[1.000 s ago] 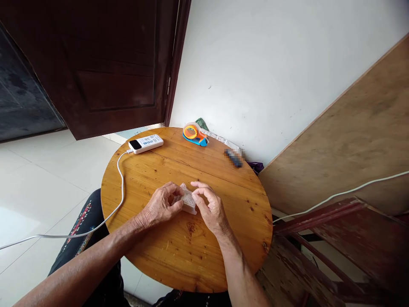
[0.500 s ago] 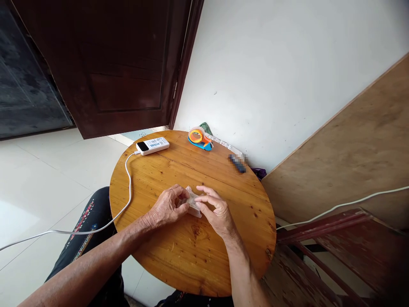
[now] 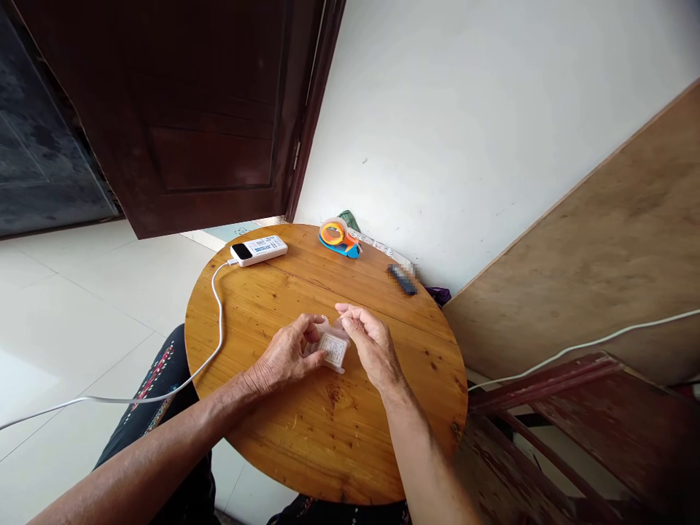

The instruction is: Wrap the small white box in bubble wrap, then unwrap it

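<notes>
The fingers (image 3: 316, 337) of the left hand (image 3: 284, 357) curl around the left edge of a small clear plastic packet (image 3: 332, 348) with a printed square label, pinching it down against the round wooden desk (image 3: 328, 430) just above the centre of the frame. The fingers (image 3: 350, 315) of the right hand (image 3: 372, 346) come together above the packet's upper right corner, thumb against forefinger, seemingly nipping a flap or film there; whether they actually grip anything is too small to tell.

The step in hand looks like opening or peeling the packet, with one hand anchoring and the other pulling. The next move would call for a firm hold on the left and a small, controlled tug upward on the right, since the plastic is thin and slippery.

Both wrists rest low on the desk, the forearms converging from the lower edge of the frame, palms turned inward toward each other.

Farther up the desk lie a white power bank (image 3: 258, 250) with a white cable (image 3: 217, 321) trailing to the left, an orange and blue tape dispenser (image 3: 339, 238), and a small dark object (image 3: 402, 278) near the wall.
</notes>
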`<state>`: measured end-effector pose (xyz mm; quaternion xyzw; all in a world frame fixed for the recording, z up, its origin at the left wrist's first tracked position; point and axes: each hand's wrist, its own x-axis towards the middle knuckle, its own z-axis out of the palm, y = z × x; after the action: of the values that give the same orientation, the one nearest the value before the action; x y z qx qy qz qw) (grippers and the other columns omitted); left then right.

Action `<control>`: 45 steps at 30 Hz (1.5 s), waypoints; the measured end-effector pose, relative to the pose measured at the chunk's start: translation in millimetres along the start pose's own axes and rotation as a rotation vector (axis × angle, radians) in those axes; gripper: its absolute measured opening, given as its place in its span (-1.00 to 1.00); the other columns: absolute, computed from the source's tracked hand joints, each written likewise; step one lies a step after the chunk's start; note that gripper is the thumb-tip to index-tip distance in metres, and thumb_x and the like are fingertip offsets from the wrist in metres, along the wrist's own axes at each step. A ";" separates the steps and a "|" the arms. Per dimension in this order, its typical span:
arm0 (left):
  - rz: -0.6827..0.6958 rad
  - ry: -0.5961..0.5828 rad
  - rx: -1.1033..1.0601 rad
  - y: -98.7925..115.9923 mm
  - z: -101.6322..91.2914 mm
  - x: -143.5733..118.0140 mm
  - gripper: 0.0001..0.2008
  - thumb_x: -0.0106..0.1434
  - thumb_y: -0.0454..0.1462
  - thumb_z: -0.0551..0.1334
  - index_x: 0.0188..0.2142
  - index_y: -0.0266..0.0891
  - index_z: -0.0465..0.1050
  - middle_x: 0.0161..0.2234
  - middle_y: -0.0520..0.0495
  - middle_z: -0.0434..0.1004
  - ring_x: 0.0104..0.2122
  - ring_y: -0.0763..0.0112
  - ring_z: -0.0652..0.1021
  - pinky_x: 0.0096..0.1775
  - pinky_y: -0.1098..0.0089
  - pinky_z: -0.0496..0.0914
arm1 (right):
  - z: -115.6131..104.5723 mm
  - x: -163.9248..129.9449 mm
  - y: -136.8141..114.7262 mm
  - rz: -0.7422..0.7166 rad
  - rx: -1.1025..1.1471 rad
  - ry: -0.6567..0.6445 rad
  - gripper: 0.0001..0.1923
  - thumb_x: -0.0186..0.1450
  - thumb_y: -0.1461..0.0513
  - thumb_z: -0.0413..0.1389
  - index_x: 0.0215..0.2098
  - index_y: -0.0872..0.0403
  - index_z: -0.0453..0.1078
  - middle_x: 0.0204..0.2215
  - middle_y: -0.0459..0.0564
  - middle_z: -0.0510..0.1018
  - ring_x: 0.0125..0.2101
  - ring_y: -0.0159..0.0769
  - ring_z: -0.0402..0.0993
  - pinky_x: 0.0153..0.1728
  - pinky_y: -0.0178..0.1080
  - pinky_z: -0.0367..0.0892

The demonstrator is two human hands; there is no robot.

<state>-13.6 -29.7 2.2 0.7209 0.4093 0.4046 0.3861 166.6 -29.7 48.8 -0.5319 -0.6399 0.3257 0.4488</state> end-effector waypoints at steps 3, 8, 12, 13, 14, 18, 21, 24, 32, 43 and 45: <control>0.010 -0.007 0.048 0.1 -0.9 0.2 -0.54 0.09 -0.26 0.27 0.02 -0.17 0.33 -0.28 0.02 0.42 -0.37 0.40 0.43 -0.28 0.37 0.35 | -0.7 6.9 -0.4 0.032 0.081 0.020 -0.78 0.27 0.06 0.13 -0.36 0.04 0.45 0.02 0.10 0.56 -0.02 -0.10 0.48 -0.03 -0.11 0.33; 0.086 0.006 0.103 6.7 -5.2 -1.3 -0.78 0.15 -0.18 0.25 -0.21 -0.17 0.40 -0.18 -0.08 0.40 -0.23 0.28 0.47 -0.16 0.28 0.37 | -2.3 18.8 4.8 0.062 0.186 0.090 -0.74 0.22 0.02 0.17 -0.30 0.04 0.48 -0.02 0.07 0.60 -0.03 -0.10 0.47 0.01 -0.08 0.31; 0.115 0.012 0.011 15.1 -10.1 -3.7 -0.82 0.17 -0.15 0.21 -0.29 -0.19 0.37 -0.23 -0.06 0.43 -0.22 0.26 0.47 -0.14 0.27 0.37 | -5.6 30.4 8.6 0.074 0.222 0.128 -0.76 0.18 0.04 0.20 -0.39 0.04 0.47 -0.07 0.08 0.63 -0.06 -0.09 0.48 -0.05 -0.07 0.34; 0.106 0.019 -0.013 16.2 -11.0 -3.8 -0.82 0.17 -0.16 0.19 -0.29 -0.19 0.36 -0.27 -0.05 0.44 -0.25 0.28 0.47 -0.15 0.27 0.37 | -6.5 33.4 9.5 0.078 0.236 0.137 -0.76 0.17 0.04 0.20 -0.40 0.04 0.46 -0.08 0.08 0.63 -0.07 -0.09 0.49 -0.07 -0.08 0.34; 0.089 0.032 -0.030 16.5 -11.5 -3.7 -0.83 0.17 -0.17 0.18 -0.29 -0.20 0.35 -0.30 -0.03 0.45 -0.28 0.30 0.46 -0.17 0.29 0.36 | -7.5 36.3 10.3 0.085 0.254 0.147 -0.76 0.16 0.04 0.21 -0.42 0.05 0.46 -0.08 0.08 0.64 -0.08 -0.09 0.49 -0.09 -0.09 0.35; -0.020 0.105 -0.014 11.0 -9.7 -0.7 -0.84 0.16 -0.18 0.16 -0.31 -0.21 0.34 -0.36 -0.01 0.44 -0.35 0.34 0.44 -0.28 0.34 0.35 | -10.5 45.6 12.0 0.123 0.333 0.193 -0.74 0.13 0.02 0.24 -0.47 0.05 0.44 -0.11 0.09 0.64 -0.11 -0.10 0.52 -0.19 -0.14 0.37; -0.058 0.136 -0.005 5.6 -7.3 2.0 -0.82 0.16 -0.18 0.18 -0.29 -0.22 0.38 -0.30 -0.06 0.44 -0.29 0.29 0.46 -0.29 0.34 0.36 | -11.4 49.2 10.8 0.133 0.376 0.208 -0.74 0.12 0.03 0.25 -0.49 0.05 0.41 -0.14 0.09 0.65 -0.10 -0.09 0.53 -0.21 -0.16 0.37; -0.019 0.084 -0.093 4.3 -6.9 3.9 -0.84 0.18 -0.17 0.17 -0.37 -0.21 0.41 -0.22 -0.14 0.45 -0.07 0.16 0.46 -0.14 0.27 0.38 | -11.1 52.3 9.2 0.125 0.399 0.213 -0.73 0.13 0.02 0.24 -0.47 0.05 0.40 -0.14 0.09 0.64 -0.11 -0.09 0.54 -0.21 -0.15 0.38; -0.211 -0.148 -0.537 -1.6 -1.7 6.5 -0.66 0.13 -0.14 0.23 -0.12 -0.23 0.45 -0.26 -0.05 0.50 -0.32 0.33 0.50 -0.22 0.31 0.40 | -13.8 56.1 22.1 0.068 0.206 0.335 -0.66 0.13 -0.04 0.21 -0.34 0.05 0.44 -0.29 0.03 0.62 -0.27 -0.20 0.52 -0.32 -0.23 0.35; -0.149 -0.194 -0.567 2.4 -4.6 5.6 -0.30 0.07 -0.30 0.18 0.26 -0.11 0.28 -0.09 -0.04 0.54 -0.19 0.31 0.51 -0.16 0.32 0.38 | 6.4 5.3 -3.7 0.050 -0.419 0.048 -0.65 0.12 -0.08 0.24 -0.47 -0.02 0.34 -0.60 -0.12 0.47 -0.57 -0.30 0.33 -0.51 -0.28 0.10; -0.152 -0.189 -0.621 5.1 -5.6 5.3 -0.29 0.05 -0.31 0.19 0.25 -0.11 0.29 -0.06 -0.04 0.55 -0.18 0.30 0.52 -0.15 0.32 0.38 | 11.7 7.6 2.7 0.033 -0.398 0.030 -0.71 0.18 -0.03 0.19 -0.48 -0.02 0.32 -0.59 -0.12 0.46 -0.56 -0.31 0.32 -0.50 -0.28 0.08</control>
<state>-15.4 -25.5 10.3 0.5707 0.2814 0.4113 0.6527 156.6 -21.0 43.6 -0.6253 -0.6762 0.1923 0.3389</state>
